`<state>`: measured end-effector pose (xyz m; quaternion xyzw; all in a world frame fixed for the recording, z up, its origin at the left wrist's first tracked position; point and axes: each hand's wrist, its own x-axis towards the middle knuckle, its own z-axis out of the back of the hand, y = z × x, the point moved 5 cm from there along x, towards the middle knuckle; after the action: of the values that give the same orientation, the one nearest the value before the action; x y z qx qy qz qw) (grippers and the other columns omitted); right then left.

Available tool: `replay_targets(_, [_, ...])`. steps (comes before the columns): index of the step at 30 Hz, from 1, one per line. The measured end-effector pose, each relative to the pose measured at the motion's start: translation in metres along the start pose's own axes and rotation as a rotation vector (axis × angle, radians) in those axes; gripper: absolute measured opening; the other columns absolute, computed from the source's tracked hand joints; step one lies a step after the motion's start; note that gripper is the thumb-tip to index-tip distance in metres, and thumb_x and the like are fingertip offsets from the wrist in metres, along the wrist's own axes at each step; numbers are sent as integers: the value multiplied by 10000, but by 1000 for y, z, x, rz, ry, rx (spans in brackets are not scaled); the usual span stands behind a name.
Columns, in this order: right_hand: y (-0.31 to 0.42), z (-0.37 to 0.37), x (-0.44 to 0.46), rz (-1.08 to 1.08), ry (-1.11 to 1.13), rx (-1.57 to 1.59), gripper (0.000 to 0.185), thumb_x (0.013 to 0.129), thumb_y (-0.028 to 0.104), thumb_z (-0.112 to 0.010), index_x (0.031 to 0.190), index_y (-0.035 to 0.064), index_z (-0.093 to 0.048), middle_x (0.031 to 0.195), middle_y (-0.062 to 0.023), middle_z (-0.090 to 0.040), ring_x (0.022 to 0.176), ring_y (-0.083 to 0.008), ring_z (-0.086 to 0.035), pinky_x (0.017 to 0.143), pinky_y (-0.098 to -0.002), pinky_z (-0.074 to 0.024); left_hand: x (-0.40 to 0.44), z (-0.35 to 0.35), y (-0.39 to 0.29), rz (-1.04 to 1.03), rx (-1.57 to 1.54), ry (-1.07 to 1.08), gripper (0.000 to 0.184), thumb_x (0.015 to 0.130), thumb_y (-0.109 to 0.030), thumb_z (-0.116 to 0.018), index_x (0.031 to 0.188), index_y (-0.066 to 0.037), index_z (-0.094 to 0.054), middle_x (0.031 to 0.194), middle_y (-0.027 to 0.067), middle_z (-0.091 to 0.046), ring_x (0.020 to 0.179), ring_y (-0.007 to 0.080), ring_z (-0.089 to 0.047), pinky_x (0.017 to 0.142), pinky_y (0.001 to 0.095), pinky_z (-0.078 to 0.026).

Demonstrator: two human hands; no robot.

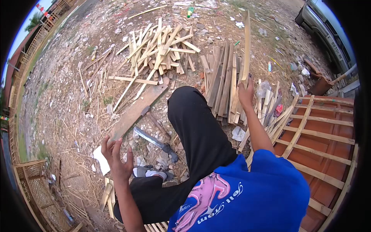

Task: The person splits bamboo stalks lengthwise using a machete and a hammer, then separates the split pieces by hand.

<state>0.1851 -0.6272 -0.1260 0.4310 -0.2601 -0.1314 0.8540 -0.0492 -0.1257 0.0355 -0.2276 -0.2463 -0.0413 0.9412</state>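
Note:
My right hand (245,94) grips a long pale wooden slat (247,48) near its lower part, and the slat points up and away from me. Beneath it lies a stack of longer, darker slats (222,85). My left hand (118,156) is raised on the left, fingers apart and curved, holding nothing. Just beyond its fingertips is the near end of a wide wooden board (133,110). A hammer (156,121) rests with its head at the board's edge. Next to it on the ground is a machete (154,142) with a dark handle.
A pile of short pale wood pieces (158,50) lies ahead. On the right, a lattice of slats (309,135) lies over a reddish-brown panel. A vehicle (328,34) stands at the upper right. Woven lattice (36,185) is at the lower left. Litter and stones cover the ground.

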Motion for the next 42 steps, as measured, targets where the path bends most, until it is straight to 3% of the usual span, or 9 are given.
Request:
replay_targets(6, [-48, -10, -29, -272, 152, -198, 548, 833, 211, -660, 1324, 12, -519, 1242, -269, -592, 1198, -402, -547, 995, -449, -423, -1, -5, 4, 48, -18, 21, 507, 794, 43, -698, 1258, -101, -554, 1452, 171, -335, 1039, 291, -567, 895, 407, -493])
replay_targets(10, [-7, -27, 5, 134, 64, -505, 463, 816, 218, -700, 1232, 46, -589, 1191, -207, -628, 1178, -364, -567, 1002, -441, -433, 7, -7, 0, 38, -35, 38, 455, 789, 52, -695, 1209, -86, -585, 1437, 166, -371, 1012, 279, -582, 871, 401, -502])
replay_targets(15, [125, -39, 17, 286, 213, 11, 205, 817, 132, -691, 994, 31, -668, 1072, -147, -650, 1057, -307, -616, 949, -378, -455, 14, -9, -3, 8, -18, 93, 332, 822, 49, -657, 1133, -57, -605, 1397, 169, -412, 992, 267, -586, 858, 389, -498])
replay_targets(21, [322, -81, -37, 512, 438, 637, 223, 795, 135, -694, 993, 41, -650, 1022, -168, -623, 1001, -328, -608, 889, -420, -476, 20, -4, -4, -19, -15, 69, 292, 822, 46, -666, 1094, -54, -630, 1361, 160, -459, 952, 263, -599, 810, 379, -519])
replay_targets(27, [404, -135, -98, 682, 801, 617, 292, 828, 198, -726, 1058, 31, -657, 1008, -133, -655, 952, -256, -639, 860, -361, -497, 25, 11, 4, 94, 18, 94, 265, 789, -16, -710, 1046, -57, -658, 1277, 116, -542, 936, 263, -622, 787, 391, -527])
replay_targets(30, [374, -186, -144, 506, 957, 685, 271, 871, 194, -691, 1055, 0, -653, 963, -113, -680, 892, -187, -645, 827, -338, -510, 23, 14, 23, 194, 82, 285, 313, 854, -193, -689, 1142, -92, -620, 1207, 115, -592, 994, 318, -626, 850, 433, -506])
replay_targets(32, [320, -231, -188, 586, 1151, 272, 302, 842, 218, -685, 1070, 22, -648, 965, -140, -663, 911, -256, -654, 810, -354, -519, 14, 13, 41, 336, 105, 466, 419, 892, -323, -656, 1240, -107, -567, 1185, 142, -608, 1070, 353, -606, 905, 455, -484])
replay_targets(34, [280, -244, -235, 897, 1315, -17, 358, 818, 242, -666, 1100, 25, -631, 1027, -189, -666, 979, -349, -640, 881, -429, -502, 4, 11, 61, 399, 168, 516, 442, 894, -342, -652, 1250, -98, -560, 1193, 147, -606, 1087, 347, -603, 909, 448, -488])
replay_targets(42, [197, -265, -327, 918, 1908, -276, 427, 815, 253, -722, 1181, 52, -633, 965, -168, -700, 851, -309, -686, 775, -404, -534, -16, 15, 68, 480, 215, 495, 425, 846, -281, -665, 1222, -109, -564, 1142, 106, -623, 1102, 289, -607, 908, 438, -481])
